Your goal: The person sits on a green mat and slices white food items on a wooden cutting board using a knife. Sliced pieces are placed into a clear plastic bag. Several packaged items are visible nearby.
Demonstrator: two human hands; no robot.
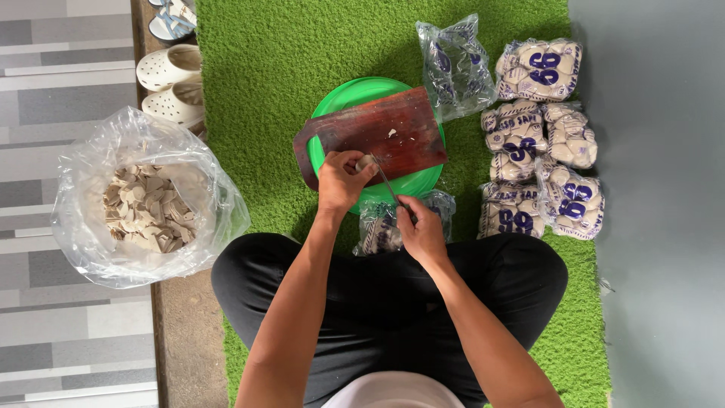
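My left hand [341, 180] pinches a small pale ball [365, 162] against the near edge of a dark red-brown cutting board [377, 132]. The board lies across a green round basin [355, 94] on the green mat. My right hand [421, 230] grips the handle of a knife [389, 183], its thin blade angled up to the ball. Just under my right hand lies an opened clear bag [377, 230] of pale balls.
A large clear plastic bag [143, 200] of pale slices stands at left on the floor. Several sealed bags of balls [540, 143] lie at right, with an empty printed bag [453, 64] behind. White sandals [170, 79] sit at upper left. My crossed legs [385, 295] fill the foreground.
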